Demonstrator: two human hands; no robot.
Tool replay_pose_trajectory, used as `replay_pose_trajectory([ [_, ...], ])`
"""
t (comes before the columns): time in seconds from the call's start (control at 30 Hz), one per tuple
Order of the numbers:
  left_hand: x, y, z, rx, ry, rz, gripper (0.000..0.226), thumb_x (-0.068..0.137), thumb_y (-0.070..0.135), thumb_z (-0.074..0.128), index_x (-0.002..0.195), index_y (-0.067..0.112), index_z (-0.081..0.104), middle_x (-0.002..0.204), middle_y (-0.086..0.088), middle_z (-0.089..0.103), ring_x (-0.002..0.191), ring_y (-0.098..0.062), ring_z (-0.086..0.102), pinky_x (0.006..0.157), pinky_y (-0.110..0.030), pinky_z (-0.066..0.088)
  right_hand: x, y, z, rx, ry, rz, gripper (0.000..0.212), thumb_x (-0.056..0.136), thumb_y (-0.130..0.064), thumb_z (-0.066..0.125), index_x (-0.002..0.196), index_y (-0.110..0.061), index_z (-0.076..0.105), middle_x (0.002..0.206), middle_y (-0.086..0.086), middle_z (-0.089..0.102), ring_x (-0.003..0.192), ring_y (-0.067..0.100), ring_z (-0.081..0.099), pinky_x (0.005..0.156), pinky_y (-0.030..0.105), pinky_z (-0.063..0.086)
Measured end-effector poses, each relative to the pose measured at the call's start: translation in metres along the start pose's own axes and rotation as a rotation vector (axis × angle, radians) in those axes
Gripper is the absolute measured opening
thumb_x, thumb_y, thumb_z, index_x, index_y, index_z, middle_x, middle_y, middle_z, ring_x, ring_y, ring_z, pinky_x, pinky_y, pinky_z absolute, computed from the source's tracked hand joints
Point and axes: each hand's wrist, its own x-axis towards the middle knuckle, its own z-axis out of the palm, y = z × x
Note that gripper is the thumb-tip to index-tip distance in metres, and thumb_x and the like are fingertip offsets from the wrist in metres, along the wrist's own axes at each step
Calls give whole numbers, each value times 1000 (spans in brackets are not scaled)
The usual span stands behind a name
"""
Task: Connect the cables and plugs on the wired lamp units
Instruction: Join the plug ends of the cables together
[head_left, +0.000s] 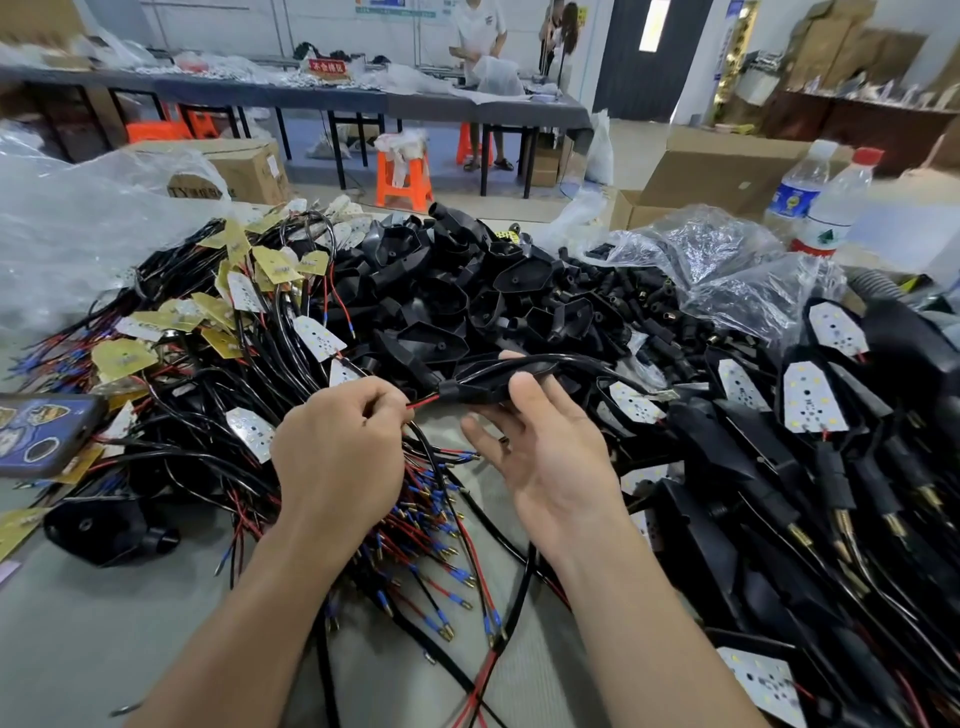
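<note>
One red wire (426, 401) sits pinched in our left fingers (387, 404). Our right fingers (524, 388) seem to clasp the black lamp housing (483, 392).

We work under bright, even indoor light from above, so shadows are faint; a soft one lies on the grey counter (78, 623) beneath a black shell (98, 530). The door's window (655, 23) blows out to white, and clear plastic bags (727, 254) glint. Focus is crisp at the centre, on our left hand (337, 447), right hand (550, 467), the red wire (423, 401) and the black lamp housing (493, 389) between them. Towards the edges the wide lens bends lines, stretches our forearms (249, 623) and softens detail.
</note>
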Motion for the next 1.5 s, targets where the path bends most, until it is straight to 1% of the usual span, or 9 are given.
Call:
replay_pose_trajectory([
  [0.4, 7, -7, -5, 43, -3, 20, 28, 88, 35, 52, 67, 34, 70, 49, 12, 56, 50, -11, 52, 53, -29, 30, 6, -1, -8, 155, 110, 4, 15, 101, -13, 61, 109, -6, 70, 105, 16, 75, 90, 23, 71, 77, 37, 62],
  [0.57, 16, -14, -16, 118, 243, -130, 27, 92, 31, 49, 73, 31, 68, 54, 9, 59, 58, -10, 53, 57, -25, 29, 7, -6, -12, 249, 127, -26, 25, 102, -15, 58, 121, 0, 63, 111, 19, 71, 96, 26, 72, 74, 35, 62],
  [0.73, 21, -17, -25, 60, 387, -170, 27, 100, 22, 48, 83, 34, 66, 58, 10, 58, 57, -11, 52, 56, -27, 28, 7, -7, -8, 297, 127, -41, 27, 104, -24, 55, 109, -1, 69, 100, 16, 76, 88, 23, 74, 71, 32, 61],
  [1.0, 17, -12, -20, 70, 404, -149, 30, 88, 23, 52, 59, 25, 56, 49, 6, 52, 50, -17, 48, 53, -28, 29, 8, -18, -15, 236, 265, -151, 21, 102, -28, 60, 107, -10, 70, 92, 7, 74, 78, 16, 70, 69, 28, 59],
  [1.1, 11, -11, -18, 239, 218, 93, 29, 79, 27, 55, 51, 17, 56, 41, 6, 46, 41, -17, 45, 51, -25, 30, 7, -34, -23, 283, 332, -146, 20, 102, -28, 58, 101, -11, 68, 84, 7, 70, 71, 20, 66, 64, 29, 56],
  [1.2, 4, -7, -16, 133, -184, 305, 11, 67, 29, 63, 61, 26, 72, 50, 13, 62, 48, -9, 59, 53, -22, 42, 6, -53, -35, 179, 342, -132, 26, 100, -31, 57, 103, -9, 69, 77, 9, 64, 58, 18, 53, 56, 27, 48],
  [1.3, 1, 3, -11, -365, -720, 154, 27, 55, 22, 65, 76, 18, 81, 64, -3, 74, 58, -18, 69, 58, -29, 52, 5, -60, -42, 24, 232, -62, 30, 93, -34, 58, 102, -8, 70, 77, 11, 62, 58, 16, 50, 46, 25, 42],
  [1.37, 1, 6, -6, -634, -926, 61, 40, 58, 23, 66, 90, 5, 82, 76, -18, 77, 66, -25, 73, 61, -29, 56, 5, -56, -41, -102, 150, 30, 32, 88, -35, 58, 96, -8, 74, 79, 13, 65, 60, 16, 53, 45, 24, 40],
  [1.5, -1, 12, 0, -781, -965, -174, 37, 82, 36, 67, 107, 13, 82, 96, -20, 78, 76, -26, 76, 54, -28, 57, 7, -35, -32, -279, 79, 155, 36, 87, -31, 57, 96, -5, 79, 83, 16, 66, 66, 22, 57, 55, 31, 35],
])
